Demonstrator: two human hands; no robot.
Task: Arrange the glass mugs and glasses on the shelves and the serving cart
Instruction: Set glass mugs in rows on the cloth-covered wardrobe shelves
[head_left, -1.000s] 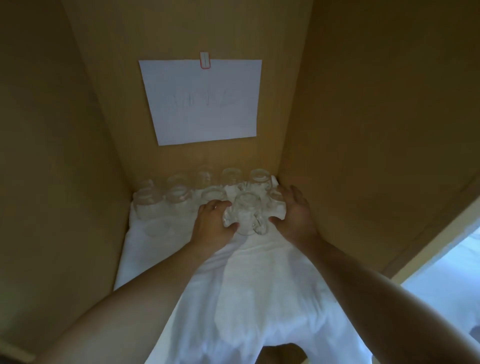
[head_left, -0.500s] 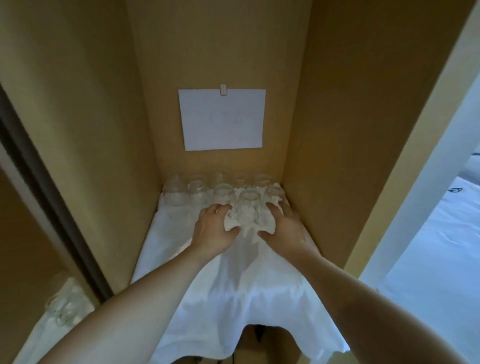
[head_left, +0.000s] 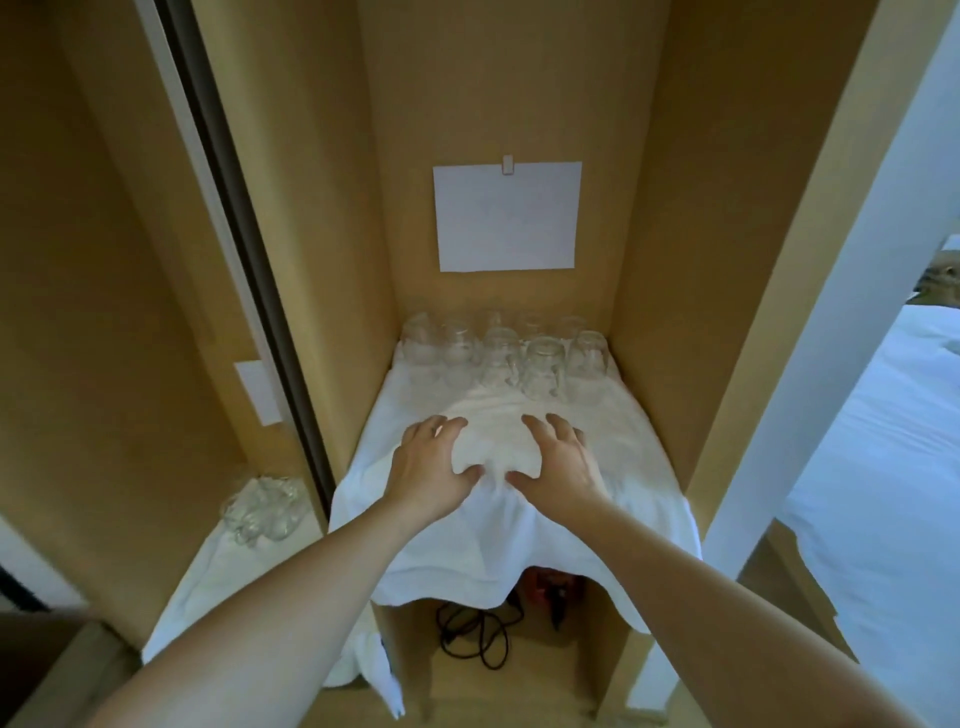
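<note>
Both hands are hovering over the white cloth (head_left: 519, 519) on the shelf (head_left: 670, 457) — the left hand (head_left: 431, 462) and the right hand (head_left: 561, 460) are lying side by side, fingers loosely spread, holding nothing. Whether the palms are actually touching the cloth is hard to tell. The mugs (head_left: 506, 348) are standing clustered at the back of the shelf, upside down it seems, well ahead of the fingertips and just below a paper sheet (head_left: 506, 215) that is hanging on the back wall. Nothing is sitting between hands and glass but rumpled cloth. Off to the left, past a dark divider (head_left: 249, 249), more glassware (head_left: 262, 506) is crowding a lower cloth-covered shelf. Underneath — a black cable (head_left: 472, 634) is coiling on the floor beside something red (head_left: 550, 579).
</note>
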